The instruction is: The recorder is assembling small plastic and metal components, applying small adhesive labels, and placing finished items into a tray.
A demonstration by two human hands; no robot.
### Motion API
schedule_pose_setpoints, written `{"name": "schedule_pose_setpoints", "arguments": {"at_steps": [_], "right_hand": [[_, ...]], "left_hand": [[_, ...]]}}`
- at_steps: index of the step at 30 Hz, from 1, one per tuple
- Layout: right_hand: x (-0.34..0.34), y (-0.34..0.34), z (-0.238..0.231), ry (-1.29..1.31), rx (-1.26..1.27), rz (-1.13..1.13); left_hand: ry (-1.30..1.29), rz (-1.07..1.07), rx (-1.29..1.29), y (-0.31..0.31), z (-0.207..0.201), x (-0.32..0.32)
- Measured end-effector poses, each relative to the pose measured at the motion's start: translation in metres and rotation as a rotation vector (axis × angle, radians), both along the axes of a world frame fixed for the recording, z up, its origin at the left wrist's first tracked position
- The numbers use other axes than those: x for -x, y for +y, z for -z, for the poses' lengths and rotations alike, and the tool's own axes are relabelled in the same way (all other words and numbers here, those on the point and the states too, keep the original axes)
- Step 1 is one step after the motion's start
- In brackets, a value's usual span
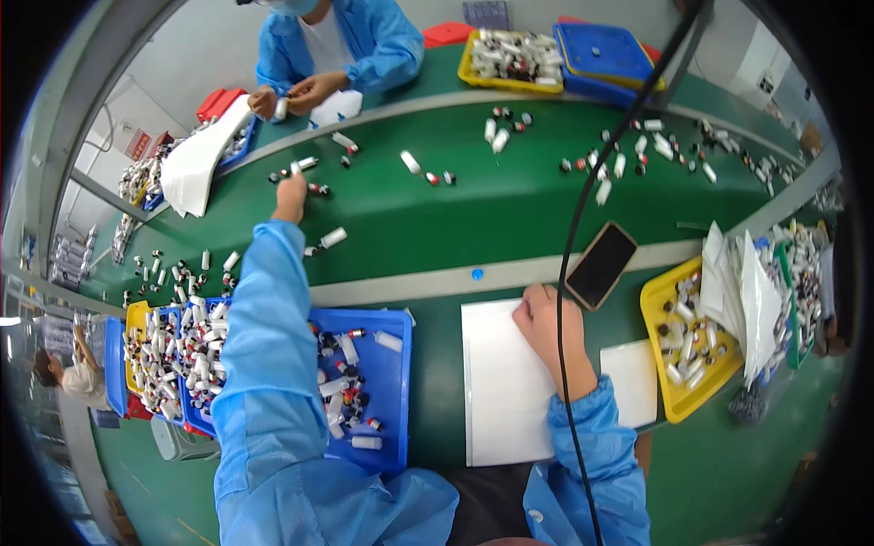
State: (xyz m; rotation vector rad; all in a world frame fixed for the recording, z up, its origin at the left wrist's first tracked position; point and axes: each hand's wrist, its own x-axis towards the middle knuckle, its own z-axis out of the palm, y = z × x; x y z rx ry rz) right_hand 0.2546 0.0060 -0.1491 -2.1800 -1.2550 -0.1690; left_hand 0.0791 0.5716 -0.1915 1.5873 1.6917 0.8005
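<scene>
My left hand [290, 197] reaches far across the green work surface [482, 205]. Its fingers are closed, with a small white bottle [296, 168] at the fingertips. Several more bottles with black and red ends lie around it, and another white bottle [333, 237] is on the near side of it. My right hand [543, 320] rests, loosely curled, on the upper right part of a white sheet [501, 391]; nothing shows in it. Beneath my left forearm stands a blue tray [393, 400] holding white bottles and small black-and-red pieces.
A dark phone [601, 266] lies right of my right hand. Farther right stands a yellow tray [675, 405] of bottles. A black cable [566, 264] hangs across the view. Opposite, a person in blue [387, 45] handles a small piece. Full bins [187, 359] stand at left.
</scene>
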Motion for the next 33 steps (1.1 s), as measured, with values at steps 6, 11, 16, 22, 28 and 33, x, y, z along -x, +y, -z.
{"name": "schedule_pose_setpoints", "arguments": {"at_steps": [6, 11, 16, 22, 28, 33], "right_hand": [[-0.002, -0.004, 0.006, 0.055, -0.024, -0.015], [-0.005, -0.007, 0.003, 0.084, -0.072, -0.048], [-0.012, -0.003, -0.008, 0.303, 0.021, -0.061], [-0.001, 0.004, 0.002, 0.105, 0.171, 0.015], [-0.006, -0.01, -0.003, 0.18, 0.047, 0.001], [-0.01, -0.019, -0.005, 0.287, -0.058, -0.015]], "left_hand": [[-0.62, 0.515, 0.054, -0.148, -0.105, -0.003], [-0.517, 0.896, 0.53, -0.349, -0.158, -0.028], [0.198, 1.458, 0.352, -0.411, -0.108, -0.041], [0.259, 1.465, 0.106, -0.441, -0.097, -0.02], [0.164, 1.401, 0.24, -0.439, -0.091, -0.018], [0.024, 1.149, 0.797, -0.422, -0.092, -0.024]]}}
